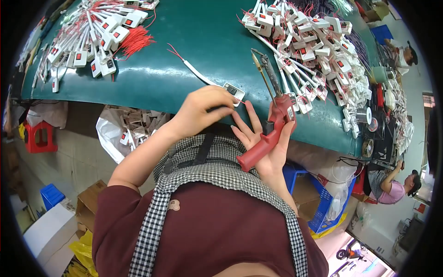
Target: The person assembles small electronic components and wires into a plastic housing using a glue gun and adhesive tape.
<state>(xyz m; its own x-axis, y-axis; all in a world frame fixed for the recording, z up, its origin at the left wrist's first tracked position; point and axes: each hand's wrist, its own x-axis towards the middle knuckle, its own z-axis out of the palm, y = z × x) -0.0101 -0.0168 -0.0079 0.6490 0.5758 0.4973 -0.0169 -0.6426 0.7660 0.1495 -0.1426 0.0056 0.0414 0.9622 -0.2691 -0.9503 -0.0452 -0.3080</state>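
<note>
A small white switch box [234, 91] with a dark opening lies near the table's front edge. Its white cable [199, 74] runs up and left, ending in bare red wires [174, 51]. My left hand [205, 108] bends over the box, fingertips pinched at a short red wire [241, 102] by its lower edge. Across the palm of my right hand [265, 147] rests a red soldering gun [273, 131], held by the thumb, its tip pointing up and away. The other right fingers stretch toward the box and the red wire.
Piles of white switch boxes with cables lie on the green table [184, 27], at left [99, 41] and right [309, 51]. Red wires [137, 41] are bundled at left. A solder spool [367, 115] stands at right. Below are a white bag [110, 134] and blue crate [330, 203].
</note>
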